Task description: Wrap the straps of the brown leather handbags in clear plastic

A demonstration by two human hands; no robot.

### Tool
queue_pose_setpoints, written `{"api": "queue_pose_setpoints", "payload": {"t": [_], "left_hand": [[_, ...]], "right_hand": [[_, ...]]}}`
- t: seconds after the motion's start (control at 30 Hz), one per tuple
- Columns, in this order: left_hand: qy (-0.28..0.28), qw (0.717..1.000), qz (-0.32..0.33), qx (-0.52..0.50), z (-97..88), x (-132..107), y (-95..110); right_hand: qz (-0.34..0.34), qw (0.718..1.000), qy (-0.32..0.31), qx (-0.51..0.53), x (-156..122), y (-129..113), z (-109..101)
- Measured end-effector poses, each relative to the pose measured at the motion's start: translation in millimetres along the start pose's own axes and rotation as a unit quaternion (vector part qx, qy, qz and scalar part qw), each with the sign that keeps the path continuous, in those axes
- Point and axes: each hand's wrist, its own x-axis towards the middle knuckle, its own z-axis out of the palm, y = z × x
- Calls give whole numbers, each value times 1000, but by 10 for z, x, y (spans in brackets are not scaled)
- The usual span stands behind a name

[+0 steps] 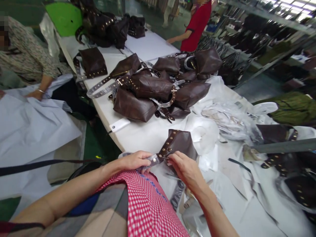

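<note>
A dark brown studded leather bag [181, 141] sits at the table's near edge, in front of my body. My left hand [138, 160] is closed on the bag's strap [155, 160], which is wrapped in clear plastic and shows a pale round spot. From the right, my right hand [185, 167] is closed in a pinch beside the studded edge of the bag, where strap and bag meet. Something thin shows at its fingertips, too small to name. Another plastic-wrapped strap length [177, 195] hangs below my right hand.
Several brown bags [153, 86] are heaped farther back on the white table [105, 110]. A white phone [120, 125] lies at the left edge. Clear plastic wrapping [225, 115] and strips spread to the right. One person [37, 65] sits at left; another in red [197, 26] stands behind.
</note>
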Motion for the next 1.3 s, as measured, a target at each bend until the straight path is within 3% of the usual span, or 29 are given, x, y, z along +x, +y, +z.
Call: {"api": "queue_pose_setpoints", "payload": {"t": [0.2, 0.4, 0.93, 1.3], "left_hand": [[-12, 998, 11, 55, 59, -23, 71], [7, 994, 20, 104, 108, -29, 116], [-14, 996, 14, 88, 132, 41, 126], [-22, 993, -2, 117, 138, 25, 115]], "right_hand": [[-12, 995, -14, 99, 29, 101, -58], [-7, 982, -23, 186, -33, 160, 24], [0, 963, 29, 269, -132, 167, 120], [-6, 965, -11, 264, -96, 125, 38]]}}
